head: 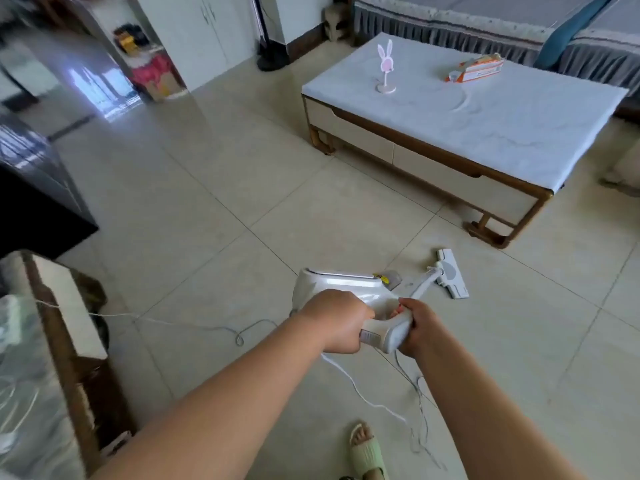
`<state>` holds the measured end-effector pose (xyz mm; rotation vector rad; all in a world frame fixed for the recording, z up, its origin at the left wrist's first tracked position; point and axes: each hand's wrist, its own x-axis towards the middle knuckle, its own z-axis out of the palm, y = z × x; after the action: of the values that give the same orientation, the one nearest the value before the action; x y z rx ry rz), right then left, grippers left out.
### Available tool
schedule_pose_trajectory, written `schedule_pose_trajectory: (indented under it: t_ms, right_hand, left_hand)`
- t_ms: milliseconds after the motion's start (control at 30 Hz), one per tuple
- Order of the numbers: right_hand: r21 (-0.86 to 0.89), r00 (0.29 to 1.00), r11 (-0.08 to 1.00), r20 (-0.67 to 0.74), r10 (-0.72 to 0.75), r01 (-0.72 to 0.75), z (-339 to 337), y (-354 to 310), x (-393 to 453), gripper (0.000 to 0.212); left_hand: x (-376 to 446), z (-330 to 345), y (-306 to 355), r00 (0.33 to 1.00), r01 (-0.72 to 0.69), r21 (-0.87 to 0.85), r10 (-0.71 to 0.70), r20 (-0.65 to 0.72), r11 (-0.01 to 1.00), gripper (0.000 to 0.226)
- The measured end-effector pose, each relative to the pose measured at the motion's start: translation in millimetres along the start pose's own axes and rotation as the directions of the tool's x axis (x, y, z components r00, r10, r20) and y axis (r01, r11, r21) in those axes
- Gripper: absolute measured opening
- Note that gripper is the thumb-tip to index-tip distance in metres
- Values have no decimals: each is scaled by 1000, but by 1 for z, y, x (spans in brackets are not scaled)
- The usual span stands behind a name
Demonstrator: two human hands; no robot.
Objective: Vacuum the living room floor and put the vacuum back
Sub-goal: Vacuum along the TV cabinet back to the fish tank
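Note:
I hold a white stick vacuum (332, 287) out in front of me over the beige tiled floor (214, 209). My left hand (334, 320) grips its handle from the left. My right hand (417, 329) grips the same handle from the right, fingers curled round it. The vacuum's tube slopes down to the flat floor head (450, 273), which rests on the tiles near the coffee table's front corner. Its white power cord (194, 327) trails left across the floor and loops below my arms.
A low coffee table (433, 157) with a white top stands ahead right, bearing a pink rabbit ornament (385, 65) and an orange box (476, 69). A wooden cabinet (59, 334) is close on my left. My foot in a green slipper (367, 452) is below.

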<state>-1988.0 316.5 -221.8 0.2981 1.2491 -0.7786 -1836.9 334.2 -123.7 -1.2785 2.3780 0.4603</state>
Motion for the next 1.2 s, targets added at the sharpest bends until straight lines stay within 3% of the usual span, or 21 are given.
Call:
schedule_pose_trajectory:
  t_ms: [333, 567, 1033, 1200]
  right_hand:
    - [-277, 996, 959, 45, 79, -64, 78, 75, 9, 29]
    - [-305, 997, 950, 23, 75, -64, 67, 73, 7, 30]
    - [-458, 1000, 889, -1, 19, -17, -54, -106, 41, 17]
    - [-528, 1000, 849, -20, -19, 5, -91, -162, 54, 14]
  left_hand:
    - [-86, 32, -55, 964, 264, -131, -267, -11, 956, 12]
    - [-78, 46, -44, 955, 287, -191, -295, -13, 939, 19]
    - [80, 24, 93, 948, 280, -380, -316, -34, 882, 32]
    - [127, 14, 140, 942, 293, -423, -335, -27, 858, 17]
